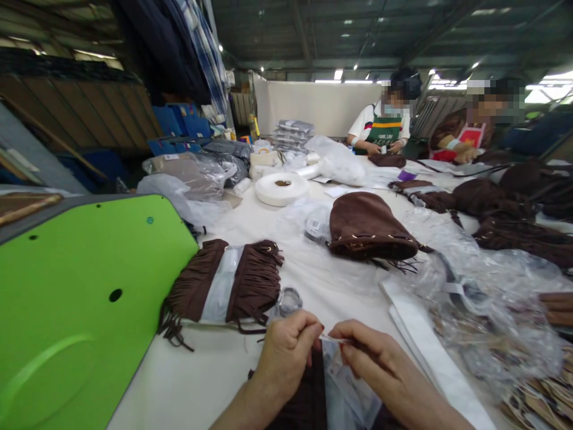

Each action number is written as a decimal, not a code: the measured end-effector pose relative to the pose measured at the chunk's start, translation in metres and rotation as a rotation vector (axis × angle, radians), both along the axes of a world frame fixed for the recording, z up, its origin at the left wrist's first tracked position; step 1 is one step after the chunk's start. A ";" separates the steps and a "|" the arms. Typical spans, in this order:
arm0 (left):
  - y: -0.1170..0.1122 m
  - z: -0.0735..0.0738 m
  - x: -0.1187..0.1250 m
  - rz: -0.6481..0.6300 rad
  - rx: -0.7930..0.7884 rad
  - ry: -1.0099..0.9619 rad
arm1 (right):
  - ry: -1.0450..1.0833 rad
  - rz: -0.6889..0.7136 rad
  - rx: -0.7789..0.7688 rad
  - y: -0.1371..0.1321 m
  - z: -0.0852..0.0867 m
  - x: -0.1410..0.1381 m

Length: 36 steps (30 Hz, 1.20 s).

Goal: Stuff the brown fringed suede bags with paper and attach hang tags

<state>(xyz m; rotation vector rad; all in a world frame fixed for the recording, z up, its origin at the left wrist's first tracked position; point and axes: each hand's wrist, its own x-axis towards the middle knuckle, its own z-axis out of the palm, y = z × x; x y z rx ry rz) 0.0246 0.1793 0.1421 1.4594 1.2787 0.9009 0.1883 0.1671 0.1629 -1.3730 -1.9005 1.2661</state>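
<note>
My left hand (286,355) and my right hand (380,364) meet at the near edge of the white table (215,370). Both pinch the top edge of a clear plastic bag (344,388) that lies over a dark brown fabric piece (304,406) below my hands. The fingers of both hands are closed on the thin plastic edge between them. Just beyond my left hand lies a brown fringed piece (224,280) with a clear plastic strip across its middle. A brown suede pouch-like bag (367,227) lies further back in the middle.
A bright green panel (76,298) fills the left. Crumpled clear plastic bags (483,298) and more brown pieces (514,221) cover the right. A white tape roll (282,188) sits at the back. Two other people (385,128) work at the far end.
</note>
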 end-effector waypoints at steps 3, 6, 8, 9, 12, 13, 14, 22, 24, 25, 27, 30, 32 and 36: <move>0.015 0.001 -0.005 -0.057 0.026 0.044 | -0.017 -0.075 0.072 0.010 0.001 0.001; 0.028 -0.005 -0.019 -0.016 0.067 0.169 | -0.065 -0.242 0.188 0.015 -0.004 0.006; 0.032 -0.013 -0.033 0.077 0.132 0.317 | -0.111 -0.334 0.295 0.015 -0.009 0.011; 0.032 -0.018 -0.041 0.104 0.145 0.380 | -0.130 -0.350 0.329 0.015 -0.011 0.013; 0.023 -0.034 -0.058 0.112 0.095 0.486 | -0.169 -0.249 0.303 0.015 -0.022 0.010; 0.018 -0.039 -0.060 0.120 0.072 0.519 | -0.182 -0.190 0.271 0.016 -0.027 0.006; 0.014 -0.044 -0.061 0.137 0.051 0.553 | -0.198 -0.135 0.241 0.017 -0.031 0.001; 0.004 -0.065 -0.052 0.284 -0.247 0.466 | -0.293 0.076 0.154 0.037 -0.049 -0.044; -0.001 -0.068 -0.053 0.280 -0.269 0.396 | -0.293 0.081 0.126 0.040 -0.048 -0.053; -0.004 -0.069 -0.053 0.275 -0.276 0.358 | -0.291 0.087 0.114 0.041 -0.047 -0.057; -0.011 -0.072 -0.054 0.265 -0.281 0.305 | -0.281 0.109 0.101 0.044 -0.048 -0.064; -0.018 -0.073 -0.055 0.275 -0.308 0.246 | -0.269 0.151 0.107 0.046 -0.056 -0.070; -0.020 -0.073 -0.054 0.300 -0.341 0.213 | -0.268 0.183 0.129 0.047 -0.062 -0.070; -0.018 -0.072 -0.053 0.339 -0.307 0.223 | -0.295 0.237 0.153 0.047 -0.069 -0.070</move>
